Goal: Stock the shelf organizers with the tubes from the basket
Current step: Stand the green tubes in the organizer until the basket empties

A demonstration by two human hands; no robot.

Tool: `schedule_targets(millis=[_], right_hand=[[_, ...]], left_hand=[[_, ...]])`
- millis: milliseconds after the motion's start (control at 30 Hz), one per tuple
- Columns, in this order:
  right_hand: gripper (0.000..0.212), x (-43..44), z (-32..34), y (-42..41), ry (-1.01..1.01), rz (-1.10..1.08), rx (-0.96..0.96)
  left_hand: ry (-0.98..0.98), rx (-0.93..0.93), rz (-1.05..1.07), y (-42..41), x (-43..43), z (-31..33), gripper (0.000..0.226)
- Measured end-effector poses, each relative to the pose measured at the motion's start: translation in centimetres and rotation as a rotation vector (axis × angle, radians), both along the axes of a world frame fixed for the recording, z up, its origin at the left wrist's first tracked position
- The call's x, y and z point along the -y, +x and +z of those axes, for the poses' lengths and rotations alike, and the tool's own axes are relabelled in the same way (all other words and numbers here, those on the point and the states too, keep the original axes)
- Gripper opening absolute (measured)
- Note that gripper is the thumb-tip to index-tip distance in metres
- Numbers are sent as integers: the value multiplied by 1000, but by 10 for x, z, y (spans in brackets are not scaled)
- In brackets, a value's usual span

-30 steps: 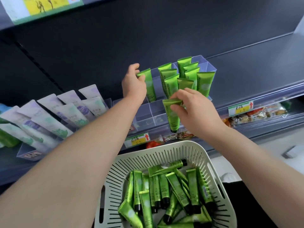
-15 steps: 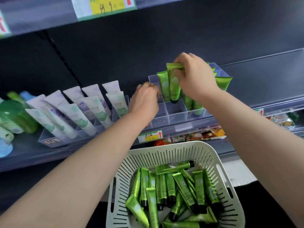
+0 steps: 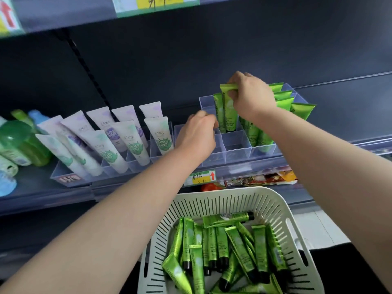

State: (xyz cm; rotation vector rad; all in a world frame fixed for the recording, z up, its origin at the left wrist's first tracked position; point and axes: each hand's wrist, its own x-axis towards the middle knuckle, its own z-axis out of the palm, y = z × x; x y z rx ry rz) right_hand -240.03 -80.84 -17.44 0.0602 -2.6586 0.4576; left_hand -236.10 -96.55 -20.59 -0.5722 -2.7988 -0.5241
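Observation:
A clear shelf organizer (image 3: pixel 237 146) stands on the dark shelf, its right compartments filled with upright green tubes (image 3: pixel 283 100). My right hand (image 3: pixel 252 98) pinches the crimped top of one green tube (image 3: pixel 228 115) that stands in a back-left compartment beside another tube. My left hand (image 3: pixel 197 134) sits at the organizer's left side with curled fingers and no tube visible in it. Below, the white slotted basket (image 3: pixel 273 201) holds several loose green tubes (image 3: pixel 214 245).
White tubes (image 3: pixel 118 134) fill a second organizer to the left. Green and blue bottles (image 3: pixel 19 141) stand at the far left. A price tag (image 3: pixel 201 177) hangs on the shelf edge, with snack packets (image 3: pixel 261 180) on the shelf beneath. An upper shelf overhangs.
My right hand has carried its tube up from the front of the organizer and lowered it into a back-left compartment. My left hand let go of its tube and drew back to the organizer's left side.

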Motion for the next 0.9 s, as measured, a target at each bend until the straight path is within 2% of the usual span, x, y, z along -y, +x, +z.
schedule_targets(millis=[167,367,500,733,900], right_hand=[[25,-1,-16,0,64,6,34],[27,-2,-14,-2,46,12,-11],[27,-3,-8,7,115,30,-51],[27,1,-14,53,226,62,-194],[23,9,-51,104,253,97,-220]], left_hand=[[-43,-5,-2,1,-1,-1,23],[-26,4,8,3,-1,2,20],[-33,-12,8,7,-2,6,19],[-56,-24,-14,23,1,6,23],[-93,11,-33,44,9,-9,24]])
